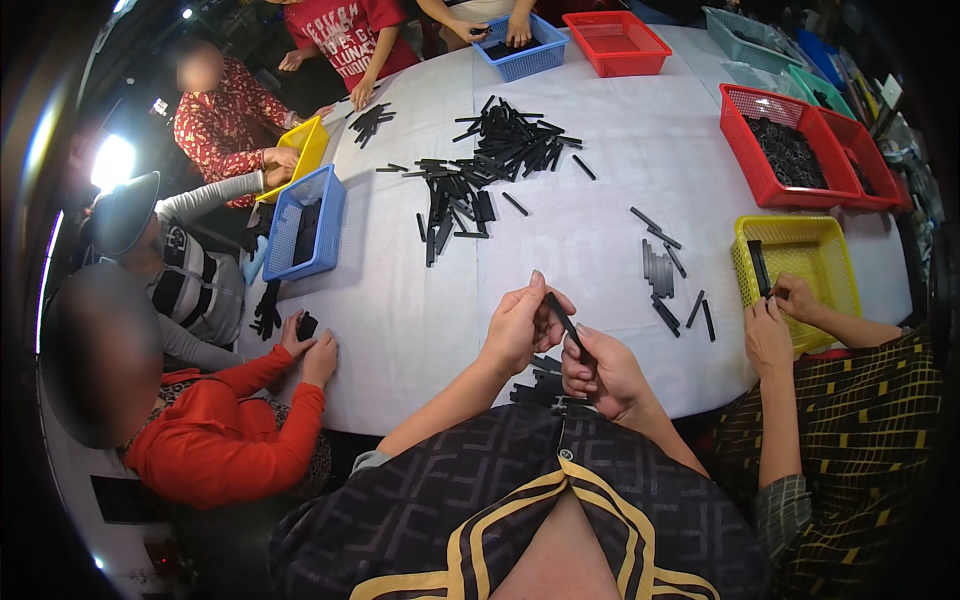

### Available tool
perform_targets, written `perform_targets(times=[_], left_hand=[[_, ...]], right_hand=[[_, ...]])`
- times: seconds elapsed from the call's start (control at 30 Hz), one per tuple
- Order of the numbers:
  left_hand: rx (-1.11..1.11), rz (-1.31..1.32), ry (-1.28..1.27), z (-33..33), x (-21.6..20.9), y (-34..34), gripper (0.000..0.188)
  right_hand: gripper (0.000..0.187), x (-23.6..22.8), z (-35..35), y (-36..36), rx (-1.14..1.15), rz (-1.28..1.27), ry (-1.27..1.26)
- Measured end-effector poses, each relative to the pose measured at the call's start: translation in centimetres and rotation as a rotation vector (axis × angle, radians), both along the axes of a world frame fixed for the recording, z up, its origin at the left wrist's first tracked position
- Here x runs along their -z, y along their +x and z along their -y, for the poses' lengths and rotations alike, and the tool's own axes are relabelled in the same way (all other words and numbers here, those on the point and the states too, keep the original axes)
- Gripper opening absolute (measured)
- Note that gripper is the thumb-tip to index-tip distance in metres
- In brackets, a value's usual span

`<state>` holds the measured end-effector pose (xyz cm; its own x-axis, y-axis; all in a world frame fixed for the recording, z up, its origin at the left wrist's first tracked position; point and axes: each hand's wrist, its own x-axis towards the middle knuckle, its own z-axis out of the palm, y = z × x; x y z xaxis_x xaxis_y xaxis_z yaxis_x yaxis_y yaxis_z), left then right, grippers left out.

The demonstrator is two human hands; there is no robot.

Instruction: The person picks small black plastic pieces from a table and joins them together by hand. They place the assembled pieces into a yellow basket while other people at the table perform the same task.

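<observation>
Between my two hands, over the near edge of the table, a slim black strip (563, 318) slants down to the right. My left hand (521, 322) pinches its upper end between thumb and fingers. The lower end lies in my right hand (606, 372), fingers curled and thumb along it. What the strip is exactly, I cannot make out. Just below my hands, partly hidden by them and my shirt, several similar black strips (540, 386) lie on the table. Farther off, a large loose pile of black strips (510, 140) spreads over the white tabletop (400, 290).
A co-worker's hands (775, 320) work at a yellow basket (848, 280) on the right. Scattered strips (657, 268) lie before it. Red baskets (735, 150) stand beyond. Leftward are a blue basket (330, 225) and a red-sleeved person's hands (315, 350). More people and baskets line the far edge.
</observation>
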<state>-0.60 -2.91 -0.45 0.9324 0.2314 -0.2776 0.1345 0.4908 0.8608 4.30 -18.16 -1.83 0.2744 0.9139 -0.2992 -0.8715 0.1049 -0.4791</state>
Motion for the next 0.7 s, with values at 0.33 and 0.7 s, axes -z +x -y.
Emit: perform_targets(times=[0.33, 0.7], left_hand=[[0.044, 0.094, 0.140, 0.4, 0.2, -0.4, 0.021], [0.031, 0.117, -0.086, -0.2, -0.7, -0.8, 0.032]], right_hand=[[0.020, -0.1, 0.0, 0.1, 0.235, 0.655, -0.215], [0.025, -1.2, 0.0, 0.4, 0.174, 0.598, -0.230]])
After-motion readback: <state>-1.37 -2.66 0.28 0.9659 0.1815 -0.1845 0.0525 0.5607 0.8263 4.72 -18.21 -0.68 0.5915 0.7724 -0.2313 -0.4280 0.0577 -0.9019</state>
